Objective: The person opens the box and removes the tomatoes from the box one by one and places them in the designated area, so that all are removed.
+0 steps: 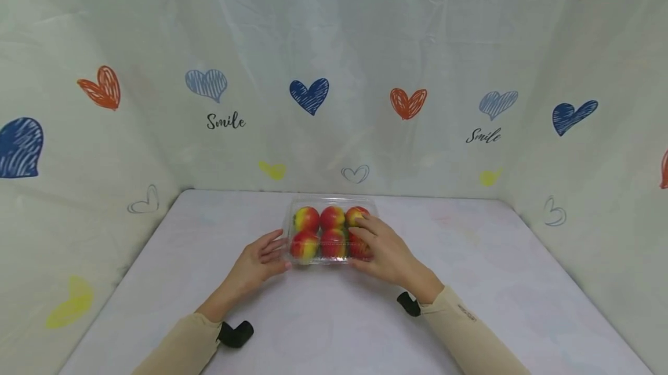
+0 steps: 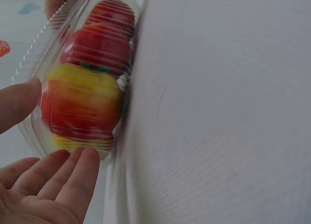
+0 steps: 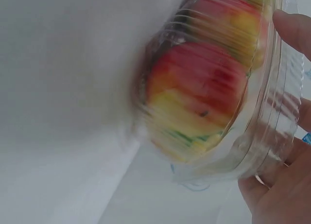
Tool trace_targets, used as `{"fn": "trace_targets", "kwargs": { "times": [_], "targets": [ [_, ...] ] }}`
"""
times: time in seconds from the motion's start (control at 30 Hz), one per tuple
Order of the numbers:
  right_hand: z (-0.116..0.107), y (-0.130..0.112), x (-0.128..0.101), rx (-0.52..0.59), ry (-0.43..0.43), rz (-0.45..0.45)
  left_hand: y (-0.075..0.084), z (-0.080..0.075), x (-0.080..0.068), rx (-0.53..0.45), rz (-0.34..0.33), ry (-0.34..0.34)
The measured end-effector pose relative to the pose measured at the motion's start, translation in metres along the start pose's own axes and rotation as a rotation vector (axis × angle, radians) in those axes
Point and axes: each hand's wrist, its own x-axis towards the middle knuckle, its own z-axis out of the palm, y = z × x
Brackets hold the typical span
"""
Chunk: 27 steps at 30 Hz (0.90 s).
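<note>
we see left hand [image 1: 256, 265] unclenched at left end of clear box [image 1: 334, 200] of red-yellow fruit [image 1: 333, 241]; right hand [image 1: 388, 253] over right end, whether gripping, we cannot tell.

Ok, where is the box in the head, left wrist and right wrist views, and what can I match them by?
Head: box, below centre.
Left wrist: box, upper left.
Right wrist: box, right half, running off the top edge.
Shared landmark: the red-and-yellow fruit inside it, seen through the clear plastic in all three views.
</note>
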Motion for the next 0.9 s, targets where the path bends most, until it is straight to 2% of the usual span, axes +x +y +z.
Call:
{"fn": "trace_targets", "kwargs": {
  "times": [0.27,0.5,0.63,0.73,0.9],
  "targets": [
    [-0.006,0.006,-0.013,0.05,0.005,0.065,0.002,0.0,0.0,0.02,0.043,-0.012],
    [-0.006,0.011,-0.022,0.088,0.004,0.133,0.009,0.004,0.0,0.199,0.088,0.034],
    [-0.006,0.012,-0.027,0.109,-0.023,0.19,0.013,0.007,0.0,0.343,0.144,0.059],
    [-0.006,0.012,-0.03,0.14,-0.036,0.236,0.015,0.01,0.0,0.426,0.214,0.076],
    [-0.009,0.011,-0.035,0.207,-0.032,0.303,0.019,0.016,0.003,0.427,0.354,0.062]
  ]
}}
